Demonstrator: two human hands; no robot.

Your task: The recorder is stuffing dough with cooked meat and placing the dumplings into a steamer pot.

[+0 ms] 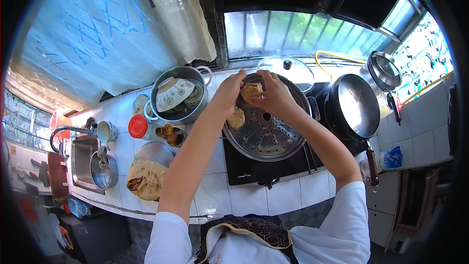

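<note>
Both my hands are raised over the far left part of a round, perforated metal steamer tray point(271, 132). A filled-looking piece of dough point(252, 91), browned on top, is between them. My right hand point(274, 93) grips it with thumb and fingers. My left hand point(228, 93) curves around its other side, partly hiding the contact. A second dough piece point(236, 118) rests on the tray's left edge, just below my left hand. The steamer sits on a black cooktop point(243, 172). Left of my left forearm, a big lump of dough point(148, 181) shows dark reddish filling at one spot.
A large pot point(176, 115) holding bowls stands at the back left, near a red-lidded jar point(138, 126) and brown bottles point(171, 135). Behind the steamer leans a glass lid point(304, 77). A frying pan point(353, 106) is to the right; a sink point(81, 168) lies far left.
</note>
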